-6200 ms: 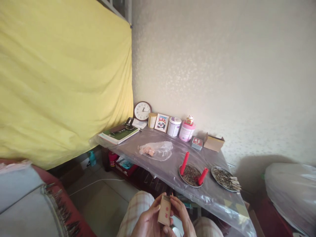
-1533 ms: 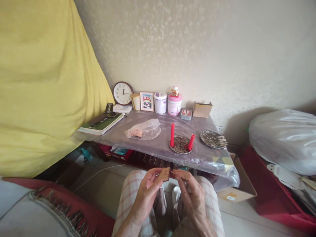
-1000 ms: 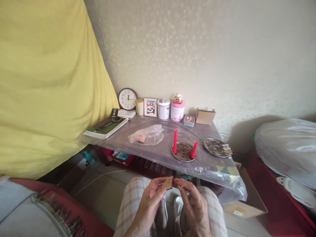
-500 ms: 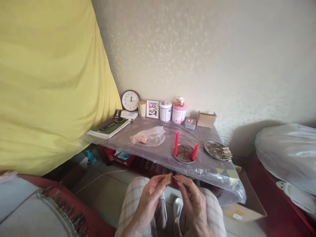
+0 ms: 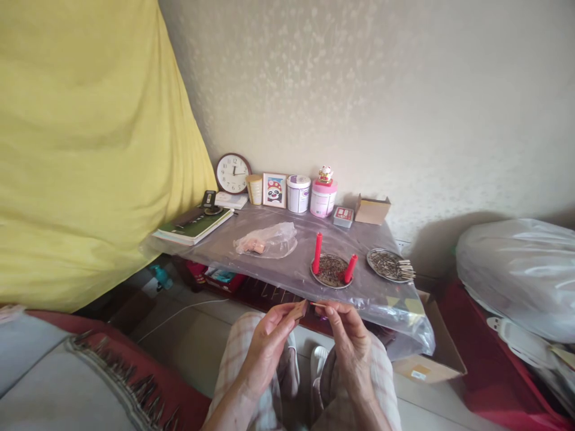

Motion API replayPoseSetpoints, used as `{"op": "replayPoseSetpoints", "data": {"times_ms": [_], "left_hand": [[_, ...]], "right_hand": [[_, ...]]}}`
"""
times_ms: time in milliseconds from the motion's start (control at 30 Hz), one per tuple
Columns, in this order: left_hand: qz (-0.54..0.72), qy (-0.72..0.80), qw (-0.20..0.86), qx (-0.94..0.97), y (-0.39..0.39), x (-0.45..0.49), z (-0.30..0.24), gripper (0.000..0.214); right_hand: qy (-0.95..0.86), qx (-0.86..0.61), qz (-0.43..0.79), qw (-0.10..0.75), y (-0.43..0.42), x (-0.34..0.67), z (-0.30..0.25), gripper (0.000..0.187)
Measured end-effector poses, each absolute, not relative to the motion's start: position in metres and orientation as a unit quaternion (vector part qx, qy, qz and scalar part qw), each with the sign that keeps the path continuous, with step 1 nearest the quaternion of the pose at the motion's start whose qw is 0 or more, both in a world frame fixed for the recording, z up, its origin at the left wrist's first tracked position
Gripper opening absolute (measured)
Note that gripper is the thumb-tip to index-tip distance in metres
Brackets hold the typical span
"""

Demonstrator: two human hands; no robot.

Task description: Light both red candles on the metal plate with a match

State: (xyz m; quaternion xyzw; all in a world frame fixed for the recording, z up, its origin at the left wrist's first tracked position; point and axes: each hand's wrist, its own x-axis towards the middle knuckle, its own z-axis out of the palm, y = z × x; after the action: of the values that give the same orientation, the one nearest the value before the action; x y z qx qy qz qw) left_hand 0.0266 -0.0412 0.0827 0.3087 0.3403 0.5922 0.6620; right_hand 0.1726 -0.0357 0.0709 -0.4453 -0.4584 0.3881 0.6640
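My left hand (image 5: 272,344) is closed round a small brown matchbox (image 5: 302,310), its dark side turned to the right. Between the thumb and fingers of my right hand (image 5: 348,335) is a thin matchstick (image 5: 318,304), its tip pointing left at the box. Whether the tip touches the box I cannot tell. Beyond the hands, a round plate (image 5: 333,281) of dark bits carries a tall red candle (image 5: 317,254) and a short red candle (image 5: 351,269), with no flame visible. Right of it, another plate (image 5: 380,270) holds many used matchsticks.
A plastic-covered table (image 5: 269,272) stands before my knees. On it lie a clear bag (image 5: 278,239) with small boxes and a green book (image 5: 195,227). A clock (image 5: 233,173), tins and an open carton (image 5: 372,210) line the wall. A cardboard box (image 5: 431,362) sits on the floor at right.
My right hand has drawn the matchstick level in front of the matchbox's side. The matchbox has turned so its dark side shows. The view has tilted slightly down and right.
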Motion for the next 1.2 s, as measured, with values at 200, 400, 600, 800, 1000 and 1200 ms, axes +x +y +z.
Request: {"op": "replayPoseSetpoints", "data": {"times_ms": [200, 400, 600, 800, 1000, 1200], "left_hand": [[0.601, 0.339, 0.658, 0.302, -0.037, 0.028, 0.077, 0.028], [0.599, 0.328, 0.659, 0.317, -0.034, 0.028, 0.076, 0.025], [0.597, 0.322, 0.661, 0.320, -0.033, 0.028, 0.074, 0.026], [0.612, 0.334, 0.649, 0.304, -0.031, 0.027, 0.078, 0.024], [0.612, 0.338, 0.654, 0.289, -0.030, 0.028, 0.083, 0.025], [0.619, 0.343, 0.656, 0.263, -0.028, 0.029, 0.085, 0.025]], "right_hand": [[-0.621, -0.456, 0.187, 0.610, -0.033, 0.175, 0.066, 0.011], [-0.691, -0.430, 0.060, 0.578, -0.029, 0.177, 0.072, 0.016], [-0.707, -0.408, 0.019, 0.577, -0.024, 0.177, 0.074, 0.016], [-0.720, -0.384, -0.009, 0.578, -0.024, 0.174, 0.084, 0.019], [-0.715, -0.396, -0.025, 0.576, -0.019, 0.176, 0.085, 0.017], [-0.706, -0.396, -0.003, 0.587, -0.030, 0.181, 0.089, 0.022]]}}
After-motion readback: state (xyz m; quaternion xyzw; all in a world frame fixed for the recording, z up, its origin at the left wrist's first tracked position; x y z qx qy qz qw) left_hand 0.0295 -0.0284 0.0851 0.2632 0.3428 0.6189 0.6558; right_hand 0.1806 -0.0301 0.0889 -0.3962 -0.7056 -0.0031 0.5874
